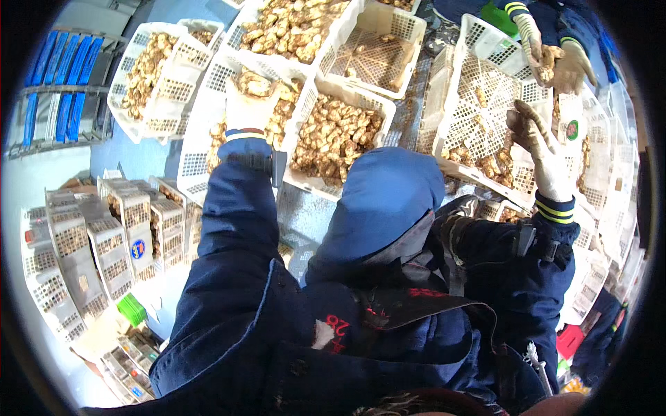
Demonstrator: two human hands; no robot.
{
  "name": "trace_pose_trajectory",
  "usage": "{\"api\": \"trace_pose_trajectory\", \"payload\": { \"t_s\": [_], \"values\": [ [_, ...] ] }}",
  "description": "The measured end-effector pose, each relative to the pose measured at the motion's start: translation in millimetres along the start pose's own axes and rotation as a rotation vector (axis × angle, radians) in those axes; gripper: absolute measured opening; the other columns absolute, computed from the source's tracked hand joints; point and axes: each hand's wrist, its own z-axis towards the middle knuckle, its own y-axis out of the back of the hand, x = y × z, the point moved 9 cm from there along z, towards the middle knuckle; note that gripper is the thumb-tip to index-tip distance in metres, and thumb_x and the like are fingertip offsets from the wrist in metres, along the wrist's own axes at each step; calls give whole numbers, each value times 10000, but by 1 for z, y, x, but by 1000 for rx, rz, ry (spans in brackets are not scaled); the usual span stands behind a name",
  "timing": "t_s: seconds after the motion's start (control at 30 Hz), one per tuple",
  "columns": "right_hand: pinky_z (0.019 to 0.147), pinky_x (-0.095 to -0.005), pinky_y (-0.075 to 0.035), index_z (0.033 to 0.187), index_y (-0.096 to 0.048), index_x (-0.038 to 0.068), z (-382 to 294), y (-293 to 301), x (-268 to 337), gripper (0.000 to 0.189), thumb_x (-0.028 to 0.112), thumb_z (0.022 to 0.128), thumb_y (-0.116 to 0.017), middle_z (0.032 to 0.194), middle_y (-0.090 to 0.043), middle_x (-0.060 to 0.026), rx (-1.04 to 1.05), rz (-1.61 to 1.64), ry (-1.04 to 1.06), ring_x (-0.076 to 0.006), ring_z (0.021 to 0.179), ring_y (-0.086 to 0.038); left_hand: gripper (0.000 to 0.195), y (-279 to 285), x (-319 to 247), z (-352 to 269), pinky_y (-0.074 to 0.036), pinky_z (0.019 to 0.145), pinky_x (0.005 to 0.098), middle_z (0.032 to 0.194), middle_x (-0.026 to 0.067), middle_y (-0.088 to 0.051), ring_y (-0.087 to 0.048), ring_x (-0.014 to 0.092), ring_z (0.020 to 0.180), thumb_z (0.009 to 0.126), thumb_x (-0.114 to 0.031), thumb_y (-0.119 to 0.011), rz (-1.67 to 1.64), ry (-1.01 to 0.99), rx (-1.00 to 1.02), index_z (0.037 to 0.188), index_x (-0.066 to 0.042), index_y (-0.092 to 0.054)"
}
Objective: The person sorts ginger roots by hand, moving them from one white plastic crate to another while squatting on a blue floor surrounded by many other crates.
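Note:
My left hand (pixel 253 106), in a pale glove, holds a brown knobbly ginger-like root (pixel 254 84) above a white plastic crate (pixel 202 156) of similar pieces. To the right, my right hand (pixel 541 148), in a soiled white glove, is raised with fingers apart and nothing visible in it. It is over the right side of a white mesh crate (pixel 439 138) with a few pieces along its near end. Between my arms stands another crate (pixel 387 106) filled with brown pieces (pixel 341 132).
A co-worker's gloved hands (pixel 570 65) hold a root at the upper right. A crate with few pieces (pixel 416 52) and a heaped crate (pixel 354 21) stand at the top. Stacked crates (pixel 117 229) line the left, below a rack with blue slats (pixel 65 57).

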Motion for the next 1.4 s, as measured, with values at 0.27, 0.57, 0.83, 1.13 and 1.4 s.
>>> {"api": "trace_pose_trajectory", "payload": {
  "t_s": [0.27,0.57,0.83,1.13,1.4],
  "values": [
    [977,-304,-465,1419,-491,15,-4,-8,6,456,291,1056,-482,1267,-627,-96,-1,-103,3,-166,1140,-602,547,81,54,5,-363,1069,606,1407,166,-496,-454,314,1298,959,-409,-557,-603,78,-184,1399,-95,-470],
    [1006,-288,-451,1396,-512,-7,-9,1,-36,424,166,1013,-570,1312,-611,-116,-10,-25,-22,-172,1142,-592,345,72,65,-14,-533,880,422,1104,176,-658,-646,315,1006,947,-263,-637,152,29,-143,1178,-7,-625],
    [1004,-310,-466,1367,-544,-3,-46,57,-105,365,130,1028,-513,1271,-645,-145,-145,-193,-254,-196,1175,-606,408,-36,-18,137,-484,976,409,1200,207,-651,-631,322,1085,840,-337,-674,1385,-432,-121,1144,-67,-705],
    [1050,-332,-427,1396,-503,-15,-46,47,-107,386,160,1053,-481,1292,-627,-144,-17,-390,-362,-212,1198,-589,622,-72,39,251,-387,1088,425,1361,169,-579,-505,319,1295,862,-510,-582,1814,-82,154,1321,-91,-607],
    [988,-340,-481,1352,-546,-17,-33,34,-85,357,120,1023,-517,1234,-659,-172,-47,-340,-242,-232,1148,-628,502,-54,-11,169,-452,1021,342,1326,165,-617,-594,259,1204,933,-291,-646,895,-261,219,1294,53,-586]
  ]
}}
